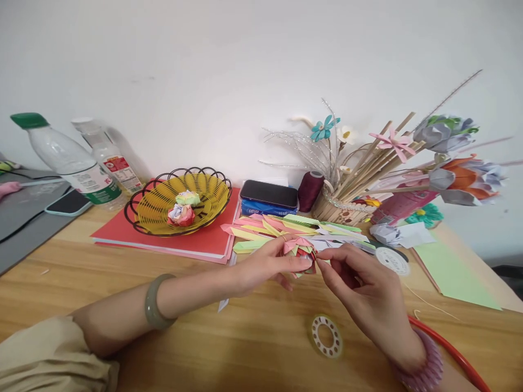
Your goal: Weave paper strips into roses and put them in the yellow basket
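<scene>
My left hand (278, 265) grips a folded paper flower (300, 247) in pink, pale green and red, with the thumb lying across its front. At the flower's right edge, my right hand (359, 277) pinches with thumb and forefinger; I cannot tell whether it holds a petal or something thinner. Just behind the hands lie several folded paper strips (265, 224) in pink, yellow, green and white. Two finished-looking paper balls, one pink and white (181, 214) and one green and yellow (187, 197), rest in a yellow woven basket (218, 201).
The basket stands on red paper sheets (118, 228). Behind sit a phone (268, 194) on a blue packet, a maroon thread spool (311, 190) and a stick-filled pot (337, 209). A round white ring (326, 321) lies in front. Bottles (87, 174) stand left; green paper (457, 272) lies right.
</scene>
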Available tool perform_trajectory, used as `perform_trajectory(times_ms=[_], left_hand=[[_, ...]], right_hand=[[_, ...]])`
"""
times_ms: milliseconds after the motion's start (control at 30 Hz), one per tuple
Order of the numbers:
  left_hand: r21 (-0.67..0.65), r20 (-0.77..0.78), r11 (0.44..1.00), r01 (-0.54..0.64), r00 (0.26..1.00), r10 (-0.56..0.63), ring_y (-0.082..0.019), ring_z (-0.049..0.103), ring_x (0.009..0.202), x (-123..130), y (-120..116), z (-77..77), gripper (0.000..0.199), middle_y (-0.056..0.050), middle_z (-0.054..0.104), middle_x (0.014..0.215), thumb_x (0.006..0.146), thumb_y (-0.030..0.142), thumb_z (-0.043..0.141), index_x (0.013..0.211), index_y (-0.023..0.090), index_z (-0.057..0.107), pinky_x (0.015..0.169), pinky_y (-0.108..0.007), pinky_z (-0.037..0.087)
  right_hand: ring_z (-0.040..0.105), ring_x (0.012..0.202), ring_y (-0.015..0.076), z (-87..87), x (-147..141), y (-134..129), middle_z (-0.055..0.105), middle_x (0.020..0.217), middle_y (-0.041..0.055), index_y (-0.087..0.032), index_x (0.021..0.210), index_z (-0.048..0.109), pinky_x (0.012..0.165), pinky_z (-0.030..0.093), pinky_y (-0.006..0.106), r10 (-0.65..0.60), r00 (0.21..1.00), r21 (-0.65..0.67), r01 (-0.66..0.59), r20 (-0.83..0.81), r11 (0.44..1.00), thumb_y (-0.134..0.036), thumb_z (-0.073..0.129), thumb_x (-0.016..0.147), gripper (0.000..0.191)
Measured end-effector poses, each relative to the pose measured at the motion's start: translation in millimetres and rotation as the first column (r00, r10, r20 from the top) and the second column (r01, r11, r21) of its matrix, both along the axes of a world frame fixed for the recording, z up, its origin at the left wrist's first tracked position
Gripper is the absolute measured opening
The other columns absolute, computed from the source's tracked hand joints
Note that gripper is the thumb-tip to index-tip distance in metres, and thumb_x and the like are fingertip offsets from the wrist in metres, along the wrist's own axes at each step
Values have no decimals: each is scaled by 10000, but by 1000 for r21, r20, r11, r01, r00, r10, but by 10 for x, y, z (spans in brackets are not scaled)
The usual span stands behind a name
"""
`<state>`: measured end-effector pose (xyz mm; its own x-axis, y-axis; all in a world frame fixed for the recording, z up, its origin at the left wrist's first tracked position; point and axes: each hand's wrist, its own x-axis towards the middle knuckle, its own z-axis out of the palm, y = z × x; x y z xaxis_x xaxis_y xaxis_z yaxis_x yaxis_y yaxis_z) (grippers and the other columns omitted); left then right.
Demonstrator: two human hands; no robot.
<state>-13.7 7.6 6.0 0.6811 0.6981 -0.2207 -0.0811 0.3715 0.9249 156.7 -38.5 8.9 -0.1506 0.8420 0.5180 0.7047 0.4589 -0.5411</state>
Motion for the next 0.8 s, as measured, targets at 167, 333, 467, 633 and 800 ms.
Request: perform_trajectory(times_ms=[167,333,467,633,800], left_hand=[[40,-8,999,-29,1000,29,-131,480,799,23,-26,-15,497,-26,514,897,659,358,662,1087,213,454,620,-246,434],[93,25,994,-52,998,50,-100,445,712,52,-54,-42,479,14,480,809,658,354,666,1056,215,439,619,-232,402],[121,73,991,-63,996,55,-78,424,680,64,-75,-52,453,25,468,802,675,300,661,1051,200,431,638,-221,376],[118,111,991,-66,992,53,-80,436,695,61,-89,-47,457,10,481,851,673,262,665,1057,187,428,672,-231,371],[151,86,984,-90,993,77,-112,462,791,66,-92,-33,466,-17,499,932,647,269,684,1045,185,456,714,-238,365]], right_hand=[[438,477,90,-37,18,2,511,621,-17,-224,897,568,414,323,240,-22,989,194,-8,149,981,-170,552,791,120],[467,492,94,-52,25,0,546,645,-7,-222,937,555,444,356,243,-66,974,267,5,218,964,-135,543,796,167],[489,519,92,-27,10,13,564,659,-5,-210,907,565,458,378,227,-32,986,228,-6,162,974,-124,542,798,141],[515,564,104,1,0,39,586,689,1,-208,809,569,479,403,222,8,999,46,-10,32,999,-202,501,832,73],[488,523,106,-21,-1,63,546,632,-4,-198,753,540,441,393,220,-30,995,-159,14,-94,987,-320,469,847,170]])
